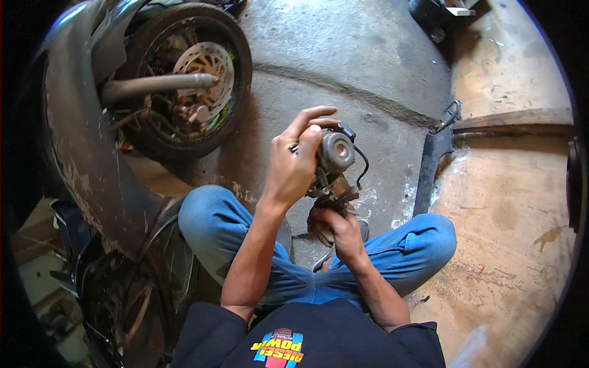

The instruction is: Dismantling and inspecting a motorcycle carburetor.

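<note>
A grimy metal carburetor with a round silver cap is held up in front of my knees. A thin black hose loops off its right side. My left hand wraps its upper left side, thumb against the body near the cap and fingers curving over the top. Lower down, my right hand grips the brownish bottom end with fingers curled under it. The carburetor hides parts of the fingers of both hands.
To the left stands a motorcycle, its front wheel and brake disc facing me beside a scuffed dark body panel. A dark plastic part leans by the wooden board on the right. Cracked concrete lies ahead.
</note>
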### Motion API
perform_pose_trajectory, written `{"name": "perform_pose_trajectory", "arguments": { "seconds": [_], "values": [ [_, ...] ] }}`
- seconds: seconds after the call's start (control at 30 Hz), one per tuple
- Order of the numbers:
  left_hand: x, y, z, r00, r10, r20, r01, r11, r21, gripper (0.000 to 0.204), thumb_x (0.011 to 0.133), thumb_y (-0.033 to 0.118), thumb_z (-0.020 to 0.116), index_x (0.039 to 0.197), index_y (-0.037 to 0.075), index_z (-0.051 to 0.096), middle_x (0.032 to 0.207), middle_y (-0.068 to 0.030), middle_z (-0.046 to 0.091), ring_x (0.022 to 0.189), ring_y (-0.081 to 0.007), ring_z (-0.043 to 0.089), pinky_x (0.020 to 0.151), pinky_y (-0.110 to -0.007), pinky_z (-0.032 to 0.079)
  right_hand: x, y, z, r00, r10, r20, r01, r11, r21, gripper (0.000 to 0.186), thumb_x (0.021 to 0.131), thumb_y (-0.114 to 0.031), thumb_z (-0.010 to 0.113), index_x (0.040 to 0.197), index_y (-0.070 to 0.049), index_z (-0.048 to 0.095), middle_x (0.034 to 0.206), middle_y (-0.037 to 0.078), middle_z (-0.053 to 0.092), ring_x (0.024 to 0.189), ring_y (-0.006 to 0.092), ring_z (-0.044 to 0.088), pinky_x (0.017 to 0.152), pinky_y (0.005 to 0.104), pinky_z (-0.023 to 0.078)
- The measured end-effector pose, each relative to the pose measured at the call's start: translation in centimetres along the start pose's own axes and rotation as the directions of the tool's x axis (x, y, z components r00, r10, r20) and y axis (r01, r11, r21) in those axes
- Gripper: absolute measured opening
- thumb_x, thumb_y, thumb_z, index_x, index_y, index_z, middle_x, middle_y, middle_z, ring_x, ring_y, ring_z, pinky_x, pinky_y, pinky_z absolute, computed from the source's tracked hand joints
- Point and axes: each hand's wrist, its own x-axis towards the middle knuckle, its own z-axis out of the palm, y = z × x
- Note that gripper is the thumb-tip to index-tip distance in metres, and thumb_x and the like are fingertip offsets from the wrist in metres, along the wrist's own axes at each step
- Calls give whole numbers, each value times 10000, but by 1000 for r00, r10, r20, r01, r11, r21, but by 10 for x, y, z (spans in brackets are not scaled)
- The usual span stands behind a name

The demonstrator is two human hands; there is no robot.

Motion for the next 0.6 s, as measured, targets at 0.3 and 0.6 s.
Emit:
{"name": "perform_pose_trajectory", "arguments": {
  "seconds": [0.3,0.6],
  "values": [
    [-3,7,-5,940,340,-14,-339,940,32,763,1029,584,368,1552,29,379,1548,-196,474,1437,-315,448,1166,-481,321,-3,-21,-3,926,-255,-278,246,967,-69,87,900,-80,687,905,7,681,864,62,704,761,140,679,674,312,537],
    [-7,6,14,979,199,47,-204,969,138,709,1065,570,315,1544,55,412,1510,-188,515,1386,-308,498,1133,-460,369,-6,-32,-5,722,-518,-459,577,817,-14,105,907,-30,699,1006,-7,672,795,-2,678,640,66,605,555,268,480]
  ]
}}
